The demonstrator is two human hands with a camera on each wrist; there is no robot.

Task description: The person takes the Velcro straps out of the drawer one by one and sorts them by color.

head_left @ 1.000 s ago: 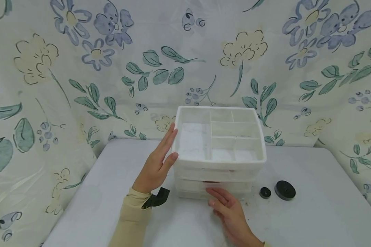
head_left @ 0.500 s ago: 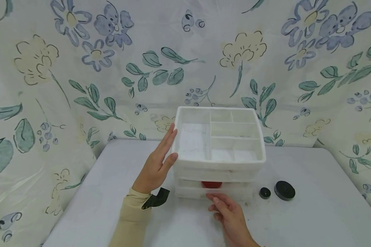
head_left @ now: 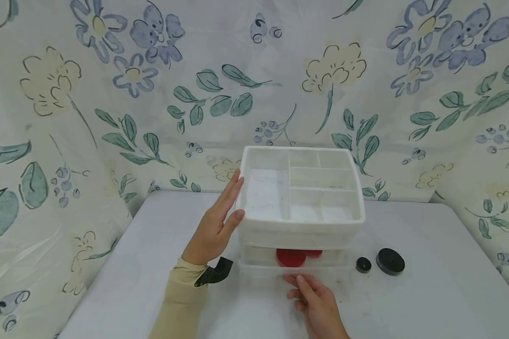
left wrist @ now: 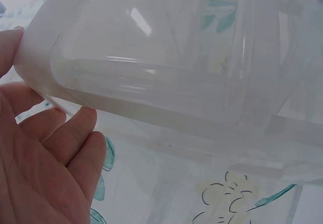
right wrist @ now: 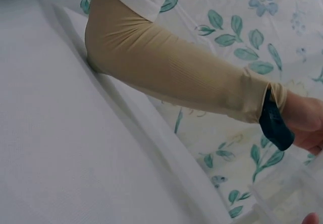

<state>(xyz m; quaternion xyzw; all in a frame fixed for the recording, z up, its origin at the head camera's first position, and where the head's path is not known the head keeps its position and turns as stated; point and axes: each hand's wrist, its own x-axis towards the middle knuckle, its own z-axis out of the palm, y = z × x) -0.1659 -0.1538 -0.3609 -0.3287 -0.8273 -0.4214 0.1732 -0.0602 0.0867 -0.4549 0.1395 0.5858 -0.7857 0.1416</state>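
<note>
A white plastic drawer organizer (head_left: 303, 228) with a divided tray on top stands on the table. Its lower drawer (head_left: 254, 269) is slid partway out toward me. Inside lie two red round things (head_left: 291, 257), partly covered by the body above. My left hand (head_left: 214, 230) rests with fairly straight fingers against the organizer's left side; the left wrist view shows the fingertips touching its translucent wall (left wrist: 151, 77). At the middle of the drawer's front edge, my right hand (head_left: 318, 303) grips the lip with curled fingers. Only a fingertip of it shows in the right wrist view.
To the right of the organizer, a small black round cap (head_left: 363, 264) and a larger black disc (head_left: 390, 262) lie on the white table (head_left: 432, 292). A floral cloth (head_left: 220, 42) hangs behind and at both sides.
The lower drawer has slid out toward me with my right hand at its front, and the red things inside have come into sight. My left hand has stayed in place.
</note>
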